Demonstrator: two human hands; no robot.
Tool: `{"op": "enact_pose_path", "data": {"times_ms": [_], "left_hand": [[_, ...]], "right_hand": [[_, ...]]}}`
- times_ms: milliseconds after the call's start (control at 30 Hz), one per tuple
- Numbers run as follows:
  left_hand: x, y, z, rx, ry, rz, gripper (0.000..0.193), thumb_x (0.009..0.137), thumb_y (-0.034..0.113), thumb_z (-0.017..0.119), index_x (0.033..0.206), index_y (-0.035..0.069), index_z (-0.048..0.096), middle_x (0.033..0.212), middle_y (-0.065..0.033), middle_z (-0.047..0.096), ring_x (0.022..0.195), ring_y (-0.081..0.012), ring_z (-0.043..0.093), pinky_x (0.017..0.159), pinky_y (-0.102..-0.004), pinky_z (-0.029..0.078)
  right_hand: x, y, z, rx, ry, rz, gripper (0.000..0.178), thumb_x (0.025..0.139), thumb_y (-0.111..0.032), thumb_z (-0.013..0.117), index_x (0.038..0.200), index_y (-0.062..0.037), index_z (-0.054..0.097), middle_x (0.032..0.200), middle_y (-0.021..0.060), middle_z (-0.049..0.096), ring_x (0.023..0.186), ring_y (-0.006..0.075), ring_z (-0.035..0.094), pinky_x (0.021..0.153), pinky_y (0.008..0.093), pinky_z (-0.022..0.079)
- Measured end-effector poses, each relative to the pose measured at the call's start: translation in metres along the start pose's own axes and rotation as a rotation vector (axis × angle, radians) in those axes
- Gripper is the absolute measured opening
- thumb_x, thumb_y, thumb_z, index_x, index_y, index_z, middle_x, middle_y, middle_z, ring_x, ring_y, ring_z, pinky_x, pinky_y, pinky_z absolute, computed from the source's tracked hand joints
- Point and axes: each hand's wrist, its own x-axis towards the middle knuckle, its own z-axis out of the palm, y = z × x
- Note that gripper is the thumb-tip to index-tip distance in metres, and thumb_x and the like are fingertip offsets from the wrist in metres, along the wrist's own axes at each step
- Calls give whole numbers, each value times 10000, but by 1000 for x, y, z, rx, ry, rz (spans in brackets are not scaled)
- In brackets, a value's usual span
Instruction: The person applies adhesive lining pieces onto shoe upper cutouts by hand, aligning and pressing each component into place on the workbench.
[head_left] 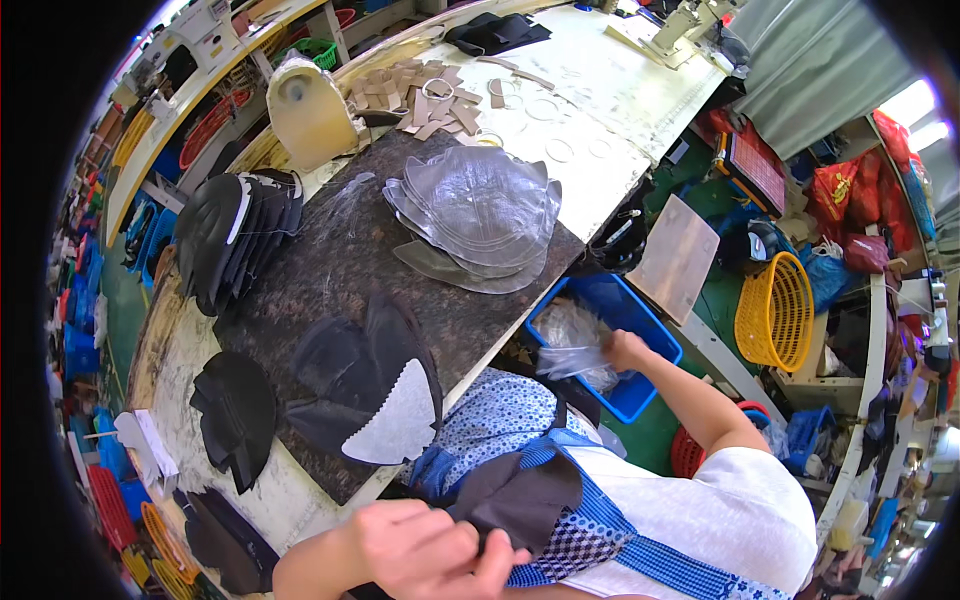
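Note:
My left hand (425, 550), low in view, has its fingers closed on the edge of a dark shoe upper piece (525, 500) held over my apron. On the right, my right hand (628, 352) grips a crumpled strip of clear plastic film (575, 360) above a blue bin (640, 400). More clear film lies inside that bin. Close to my lap, a black upper piece (335, 360) lies on the dark work mat (300, 290), with a white zigzag-edged piece (395, 420) on it.
A stack of film-covered grey pieces (475, 210) sits on the mat, beside stacked black uppers (235, 235). Behind are scattered brown pieces (425, 95) and a cream block (310, 115). A flat board (675, 255) and yellow basket (775, 312) stand at right.

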Motion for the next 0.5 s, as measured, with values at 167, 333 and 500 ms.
{"op": "enact_pose_path", "data": {"times_ms": [167, 333, 500], "left_hand": [[-10, -16, -10, 42, -134, -223, 321, 685, 293, 850, 840, 150, 609, 644, 41, 485, 452, -104, 502, 396, -258, 359], [-2, -40, -13, 172, 165, -579, 187, 838, 143, 767, 911, 88, 604, 662, -24, 546, 494, -159, 559, 444, -281, 418], [-40, -53, -31, 288, 540, -919, 119, 925, 56, 673, 912, 18, 561, 666, -49, 540, 576, -39, 458, 543, -208, 399]], "right_hand": [[-95, -154, -235, 956, 60, -389, 426, 936, -390, 612, 1117, -9, 675, 1009, 86, 716, 893, 218, 684, 749, 409, 540], [-118, -259, -297, 1464, -738, -1351, 811, 933, -683, 435, 1423, -37, 444, 1267, 123, 603, 1187, 188, 551, 1044, 377, 399], [-139, -300, -307, 1199, 109, -968, 221, 927, -127, 678, 1103, -15, 607, 864, 12, 649, 797, 70, 580, 711, 240, 476]]}}
